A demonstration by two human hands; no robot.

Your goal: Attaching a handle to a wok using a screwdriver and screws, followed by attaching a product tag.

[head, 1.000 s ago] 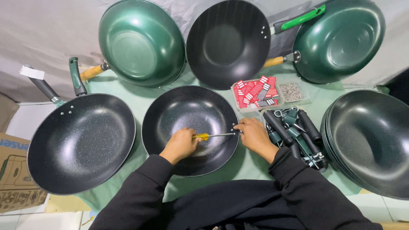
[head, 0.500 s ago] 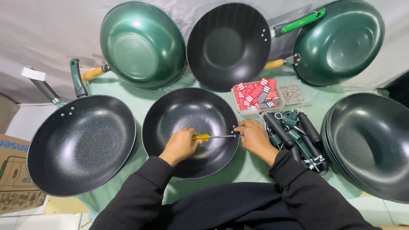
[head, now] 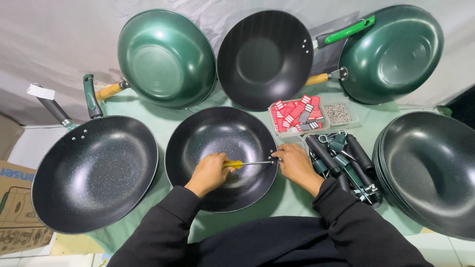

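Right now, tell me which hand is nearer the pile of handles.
Right. The right hand rests at the pan's rim beside the handles; the left hand grips the screwdriver over the pan.

This looks like a small workshop where cookware is put together, set up on a table (head: 257,222) under a pale green cloth. Finished pans lean against a grey sheet (head: 59,44) at the far side. A stack of handleless pans (head: 435,173) sits at the right, next to a pile of loose handles (head: 346,163) and a tray of screws (head: 337,113). A cardboard box (head: 15,207) stands at the near left.
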